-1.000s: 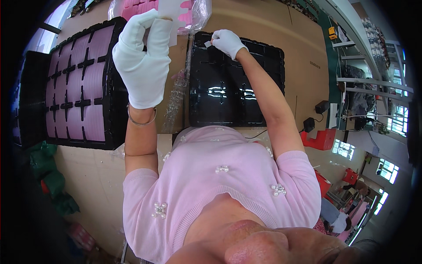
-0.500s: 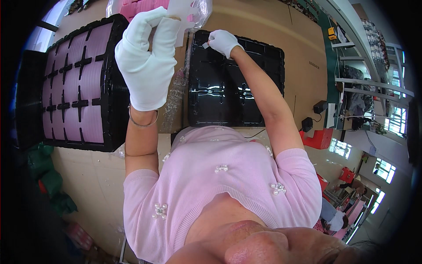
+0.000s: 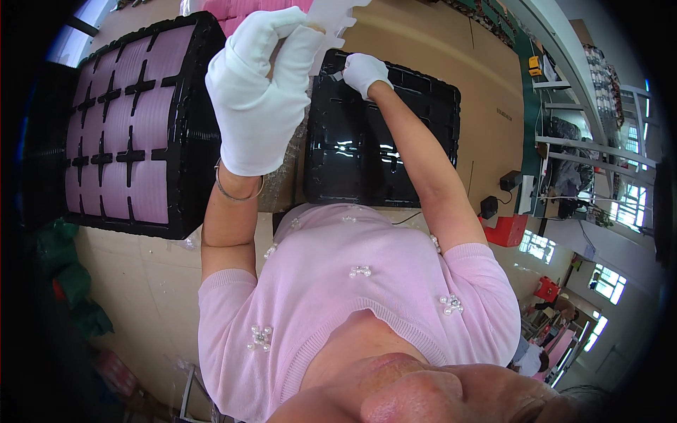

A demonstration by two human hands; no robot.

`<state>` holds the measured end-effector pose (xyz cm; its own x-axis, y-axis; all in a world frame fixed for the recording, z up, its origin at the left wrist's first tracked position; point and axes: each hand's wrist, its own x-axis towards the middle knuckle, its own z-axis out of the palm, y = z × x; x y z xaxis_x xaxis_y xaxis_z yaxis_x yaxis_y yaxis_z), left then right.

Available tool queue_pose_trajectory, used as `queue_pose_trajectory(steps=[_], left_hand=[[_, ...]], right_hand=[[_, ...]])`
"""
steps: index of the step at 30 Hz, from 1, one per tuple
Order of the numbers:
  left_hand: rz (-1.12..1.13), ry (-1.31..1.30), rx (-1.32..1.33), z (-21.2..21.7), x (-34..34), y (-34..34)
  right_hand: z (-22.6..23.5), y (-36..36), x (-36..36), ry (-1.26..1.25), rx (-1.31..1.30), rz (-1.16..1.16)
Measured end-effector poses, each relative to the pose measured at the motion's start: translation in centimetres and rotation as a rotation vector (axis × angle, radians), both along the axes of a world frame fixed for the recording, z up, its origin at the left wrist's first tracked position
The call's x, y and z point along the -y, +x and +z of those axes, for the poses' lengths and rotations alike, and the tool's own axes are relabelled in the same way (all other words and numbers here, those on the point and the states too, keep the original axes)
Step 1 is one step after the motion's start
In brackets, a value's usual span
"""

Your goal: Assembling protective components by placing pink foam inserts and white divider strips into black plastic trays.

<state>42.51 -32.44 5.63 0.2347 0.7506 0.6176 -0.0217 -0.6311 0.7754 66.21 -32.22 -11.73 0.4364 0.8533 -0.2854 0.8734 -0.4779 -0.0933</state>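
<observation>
Left hand (image 3: 261, 99) around white sheet's (image 3: 334, 20) edge

Moulded tray (image 3: 331, 169), one: glossy black plastic, near-rectangular, rounded corners, ribbed recesses; lies flat by the near edge of the cardboard-topped worktable (image 3: 493, 134). Notched sheet (image 3: 333, 20), one: white, translucent, stepped cut-outs along its right edge; held up aslant, lower end seen beside the tray's far left corner, upper end out of view. Small pale piece (image 3: 337, 75), one: held near that corner; outline unclear.
</observation>
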Motion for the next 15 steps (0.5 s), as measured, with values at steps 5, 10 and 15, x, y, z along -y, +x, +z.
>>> queue_pose_trajectory(steps=[5, 10, 15], left_hand=[[-0.038, 0.055, -0.027, 0.1, -0.2, -0.3], [-0.058, 0.053, 0.000, 0.2, 0.0, -0.3], [-0.184, -0.114, 0.077, 1.1, 0.2, -0.1]], right_hand=[[0.2, -0.5, -0.6, -0.038, 0.021, -0.032], [-0.5, -0.3, -0.5, -0.017, 0.020, -0.021], [-0.4, 0.3, 0.1, 0.012, 0.002, 0.039]])
